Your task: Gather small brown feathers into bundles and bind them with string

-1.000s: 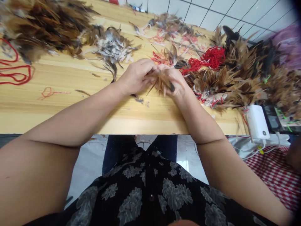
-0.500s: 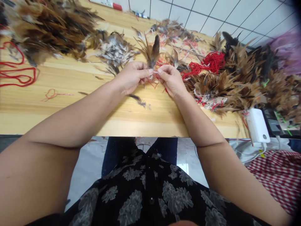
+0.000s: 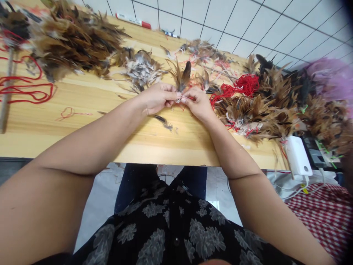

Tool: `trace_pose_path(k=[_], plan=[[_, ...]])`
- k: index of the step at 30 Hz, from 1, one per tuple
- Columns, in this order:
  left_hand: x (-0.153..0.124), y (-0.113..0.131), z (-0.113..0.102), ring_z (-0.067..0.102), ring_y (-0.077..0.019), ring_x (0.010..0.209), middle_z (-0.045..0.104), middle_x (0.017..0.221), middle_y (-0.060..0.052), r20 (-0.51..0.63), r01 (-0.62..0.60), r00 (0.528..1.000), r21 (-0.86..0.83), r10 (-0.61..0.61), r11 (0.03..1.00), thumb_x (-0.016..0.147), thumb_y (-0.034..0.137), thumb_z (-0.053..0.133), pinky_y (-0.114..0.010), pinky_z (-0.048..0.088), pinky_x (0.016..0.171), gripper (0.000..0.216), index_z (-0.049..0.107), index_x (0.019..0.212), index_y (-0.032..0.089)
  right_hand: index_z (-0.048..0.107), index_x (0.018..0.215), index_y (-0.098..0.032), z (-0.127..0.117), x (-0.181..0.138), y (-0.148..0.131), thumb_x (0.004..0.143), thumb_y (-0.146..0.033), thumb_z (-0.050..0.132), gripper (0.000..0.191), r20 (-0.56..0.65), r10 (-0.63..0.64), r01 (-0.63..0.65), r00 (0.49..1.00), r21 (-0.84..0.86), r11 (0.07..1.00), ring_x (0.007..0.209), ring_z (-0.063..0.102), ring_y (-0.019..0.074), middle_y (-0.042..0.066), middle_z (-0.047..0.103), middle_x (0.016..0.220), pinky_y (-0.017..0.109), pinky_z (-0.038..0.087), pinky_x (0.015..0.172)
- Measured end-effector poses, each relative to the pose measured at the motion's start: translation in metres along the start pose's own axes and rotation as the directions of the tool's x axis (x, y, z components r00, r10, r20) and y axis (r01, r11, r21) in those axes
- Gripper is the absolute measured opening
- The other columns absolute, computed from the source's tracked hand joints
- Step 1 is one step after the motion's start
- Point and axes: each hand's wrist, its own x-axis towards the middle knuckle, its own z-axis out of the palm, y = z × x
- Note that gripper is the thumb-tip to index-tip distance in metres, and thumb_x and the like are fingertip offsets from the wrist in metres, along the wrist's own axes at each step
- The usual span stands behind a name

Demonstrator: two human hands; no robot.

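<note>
My left hand [image 3: 163, 98] pinches a small bunch of brown and black feathers [image 3: 182, 78] by its lower end, with the tips pointing up and away from me. Close against it, my right hand [image 3: 196, 101] has thumb and forefinger pressed together at the base of the bunch, on a thin pale strand [image 3: 182, 96]. Fingers cover most of the strand. Just behind the right hand lies another little feather bunch [image 3: 205, 80], and a tangle of red yarn [image 3: 242, 86] is to its right. A loose dark feather [image 3: 162, 120] rests on the table below the left hand.
Big brown feather heaps lie at the left [image 3: 74, 44] and right [image 3: 259, 114] of the wooden table [image 3: 132, 149]. Grey-white fluffy feathers [image 3: 142, 68] sit behind my left hand. Red cord [image 3: 30, 90] and a stick [image 3: 7, 88] are far left. A white power bank [image 3: 298, 156] stands front right.
My view has shifted, bringing the stick at far left into sight. My right hand has drawn in to the left hand, closing the small gap at the base of the feathers.
</note>
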Motion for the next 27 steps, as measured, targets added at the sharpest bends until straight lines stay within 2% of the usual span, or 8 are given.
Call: trace_pose_path(k=[4,7,9,11,13,17,21,27], plan=[[-0.001,0.003,0.000,0.064,-0.0135,0.072,0.073,0.076,-0.001,0.036,-0.057,0.998,0.033,0.056,0.998,0.094,-0.003,0.080,-0.031,0.055,0.080,0.032,0.070,0.073,0.019,0.070,0.085,-0.027,0.000,-0.005,-0.014,0.105,-0.079,0.076,0.056,0.054,0.131,-0.138,0.990,0.162,0.977,0.087,0.068,0.0223,0.001,0.066,0.077,0.041,0.064,0.096],[0.002,0.001,-0.005,0.061,-0.0146,0.075,0.070,0.077,0.003,-0.015,-0.119,0.992,0.265,0.128,0.957,0.086,-0.002,0.083,-0.030,0.051,0.081,0.024,0.076,0.081,0.020,0.064,0.084,-0.028,0.001,-0.007,-0.015,0.108,-0.075,0.075,0.054,0.042,0.200,-0.204,0.979,0.214,0.955,0.075,0.062,0.0191,-0.003,0.056,0.070,0.036,0.061,0.085],[0.006,-0.002,-0.009,0.057,-0.0163,0.075,0.068,0.075,0.003,-0.020,-0.153,0.982,0.492,0.186,0.857,0.088,0.003,0.084,-0.032,0.047,0.080,0.020,0.079,0.081,0.021,0.061,0.082,-0.028,0.002,-0.006,-0.015,0.111,-0.072,0.071,0.053,0.026,0.222,-0.222,0.975,0.220,0.950,0.072,0.060,0.0182,-0.004,0.053,0.068,0.036,0.061,0.082],[0.008,-0.004,-0.013,0.060,-0.0206,0.080,0.067,0.073,0.001,0.002,-0.200,0.967,0.631,0.257,0.749,0.088,0.007,0.086,-0.034,0.049,0.086,0.021,0.078,0.075,0.022,0.057,0.082,-0.028,0.001,-0.006,-0.013,0.114,-0.071,0.066,0.054,-0.006,0.238,-0.231,0.971,0.224,0.947,0.072,0.060,0.0182,-0.004,0.051,0.068,0.036,0.061,0.082],[0.010,-0.004,-0.016,0.065,-0.0258,0.091,0.064,0.074,-0.001,0.020,-0.249,0.945,0.690,0.327,0.679,0.088,0.010,0.087,-0.037,0.052,0.096,0.023,0.078,0.072,0.024,0.055,0.081,-0.029,0.000,-0.006,-0.012,0.115,-0.071,0.064,0.055,-0.041,0.248,-0.232,0.968,0.228,0.946,0.072,0.060,0.0189,-0.003,0.050,0.068,0.037,0.061,0.082],[0.007,0.000,-0.016,0.066,-0.0306,0.107,0.067,0.087,-0.006,0.005,-0.287,0.910,0.730,0.414,0.620,0.095,0.012,0.082,-0.045,0.052,0.111,0.024,0.078,0.074,0.023,0.055,0.079,-0.029,-0.001,-0.006,-0.008,0.118,-0.060,0.060,0.050,-0.047,0.237,-0.228,0.970,0.144,0.963,0.077,0.063,0.0212,-0.002,0.053,0.067,0.040,0.064,0.090],[0.003,0.002,-0.014,0.071,-0.0309,0.115,0.074,0.098,-0.007,-0.014,-0.344,0.886,0.648,0.463,0.680,0.092,0.015,0.086,-0.045,0.055,0.116,0.022,0.074,0.076,0.023,0.057,0.078,-0.027,0.000,-0.007,-0.004,0.114,-0.041,0.063,0.039,0.026,0.157,-0.156,0.987,-0.044,0.987,0.090,0.068,0.0234,0.001,0.065,0.076,0.042,0.063,0.104],[-0.001,-0.003,0.001,0.081,-0.0277,0.105,0.077,0.093,-0.006,-0.053,-0.287,0.946,0.316,0.319,0.904,0.088,0.017,0.085,-0.038,0.063,0.088,0.032,0.058,0.071,0.021,0.064,0.083,-0.027,0.003,-0.010,-0.003,0.110,-0.038,0.066,0.030,0.090,0.118,-0.101,0.989,-0.180,0.979,0.101,0.073,0.0286,0.007,0.079,0.092,0.044,0.063,0.105]])
